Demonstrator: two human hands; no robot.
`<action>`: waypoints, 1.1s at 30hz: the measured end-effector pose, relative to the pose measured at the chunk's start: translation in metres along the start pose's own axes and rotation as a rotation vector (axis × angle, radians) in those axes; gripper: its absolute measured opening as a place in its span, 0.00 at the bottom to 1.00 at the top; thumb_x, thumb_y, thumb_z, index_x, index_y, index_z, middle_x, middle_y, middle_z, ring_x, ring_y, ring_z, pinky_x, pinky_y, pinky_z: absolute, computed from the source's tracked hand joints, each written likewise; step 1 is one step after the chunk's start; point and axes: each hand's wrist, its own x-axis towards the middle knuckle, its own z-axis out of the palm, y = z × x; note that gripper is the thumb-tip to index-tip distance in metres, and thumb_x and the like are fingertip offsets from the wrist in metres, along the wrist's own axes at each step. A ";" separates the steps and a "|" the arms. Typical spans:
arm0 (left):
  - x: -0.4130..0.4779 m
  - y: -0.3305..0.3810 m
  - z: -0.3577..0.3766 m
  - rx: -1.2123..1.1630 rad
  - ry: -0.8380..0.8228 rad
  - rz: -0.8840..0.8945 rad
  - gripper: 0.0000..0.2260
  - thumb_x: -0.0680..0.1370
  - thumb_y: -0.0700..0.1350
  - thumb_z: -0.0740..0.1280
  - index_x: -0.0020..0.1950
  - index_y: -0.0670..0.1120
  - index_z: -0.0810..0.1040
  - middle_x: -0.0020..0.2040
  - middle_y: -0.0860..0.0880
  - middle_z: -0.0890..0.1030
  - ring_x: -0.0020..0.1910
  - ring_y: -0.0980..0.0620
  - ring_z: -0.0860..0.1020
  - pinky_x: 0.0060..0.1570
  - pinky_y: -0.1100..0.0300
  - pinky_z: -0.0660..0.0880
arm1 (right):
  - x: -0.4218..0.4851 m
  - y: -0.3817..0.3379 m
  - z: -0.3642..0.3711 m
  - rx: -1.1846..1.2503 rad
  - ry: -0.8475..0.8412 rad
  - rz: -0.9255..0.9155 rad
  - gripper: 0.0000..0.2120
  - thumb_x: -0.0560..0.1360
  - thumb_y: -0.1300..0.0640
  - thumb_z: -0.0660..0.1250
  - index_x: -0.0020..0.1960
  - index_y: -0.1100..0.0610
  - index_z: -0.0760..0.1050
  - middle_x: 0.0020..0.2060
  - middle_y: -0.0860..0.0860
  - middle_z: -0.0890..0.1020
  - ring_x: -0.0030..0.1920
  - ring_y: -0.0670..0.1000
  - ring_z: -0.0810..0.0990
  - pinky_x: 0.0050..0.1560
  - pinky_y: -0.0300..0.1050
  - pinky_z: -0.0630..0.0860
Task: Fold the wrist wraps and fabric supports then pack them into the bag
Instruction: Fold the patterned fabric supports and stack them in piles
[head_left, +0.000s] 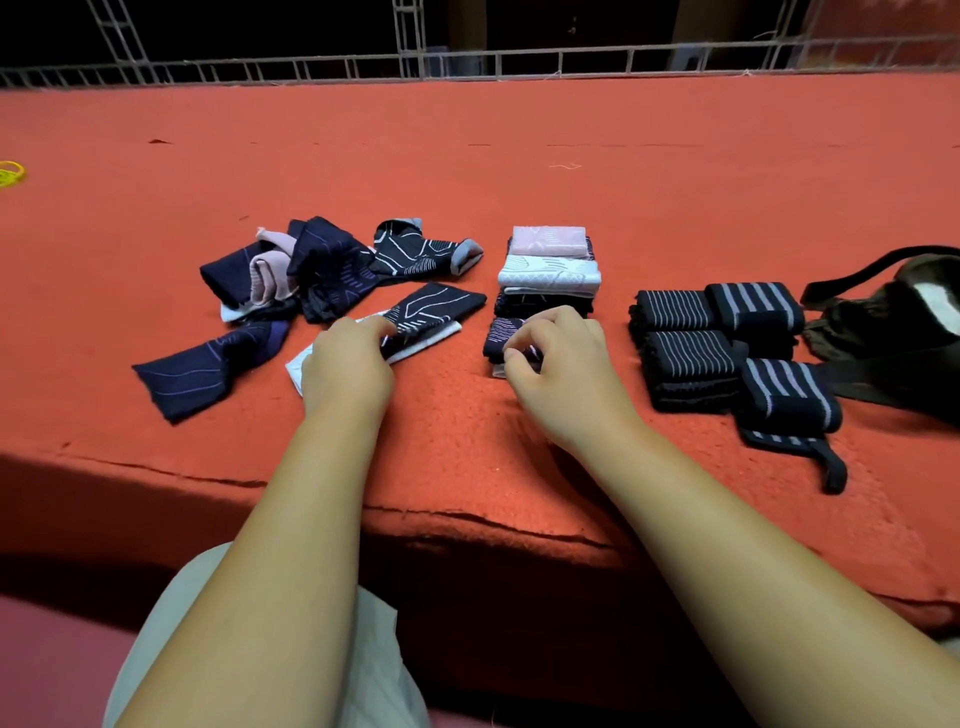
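Head view, looking down onto a table (467, 156) covered in orange-red felt. Running slantwise under the forearms, its near edge (felt cracked along it); closing off the far side, a metal railing (467, 57). Lying open between the fabric and that railing, a broad band of bare felt, with a narrower bare strip between the two hands. Sitting at the far left edge of the picture, something small and yellow (10, 173).

Reaching in on the left: left hand (348, 369), fingers curled, pinching the near end of a dark lined support (441, 304) lying across a white one (297, 370). Bunching just beyond it, a heap of unfolded supports (311, 270); lying apart at the near left, one more dark support (208, 369).

Reaching in on the right: right hand (561, 374), fingers bent, fingertips gripping the near edge of the nearest folded support (501, 335) in a row of folded supports (548, 265) (pink farthest, then white, then dark). Sitting to the right of that row, well apart from both hands, rolled striped wrist wraps (727, 343), touching one another. Slumping at the right edge, just beside the wraps, a dark bag (893, 332), mouth gaping, strap trailing across the felt.
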 end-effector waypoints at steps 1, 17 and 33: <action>0.000 0.001 -0.004 -0.060 0.017 0.023 0.29 0.75 0.32 0.62 0.68 0.57 0.81 0.60 0.44 0.82 0.64 0.38 0.78 0.62 0.44 0.76 | 0.002 -0.003 0.002 -0.002 -0.018 -0.022 0.04 0.80 0.53 0.69 0.51 0.48 0.82 0.54 0.45 0.76 0.61 0.52 0.71 0.63 0.43 0.65; -0.032 0.005 -0.077 -0.809 -0.076 0.202 0.16 0.76 0.41 0.78 0.61 0.54 0.84 0.53 0.55 0.88 0.56 0.55 0.86 0.60 0.51 0.81 | 0.021 -0.037 -0.013 0.617 -0.175 0.072 0.03 0.81 0.61 0.73 0.52 0.55 0.86 0.45 0.45 0.89 0.42 0.41 0.83 0.48 0.37 0.78; -0.052 0.081 -0.024 -1.282 -0.527 0.008 0.08 0.81 0.41 0.72 0.60 0.43 0.85 0.54 0.42 0.88 0.46 0.48 0.83 0.47 0.52 0.83 | -0.024 0.007 -0.098 0.750 -0.024 0.320 0.05 0.82 0.56 0.72 0.56 0.54 0.85 0.45 0.56 0.89 0.37 0.50 0.85 0.35 0.45 0.81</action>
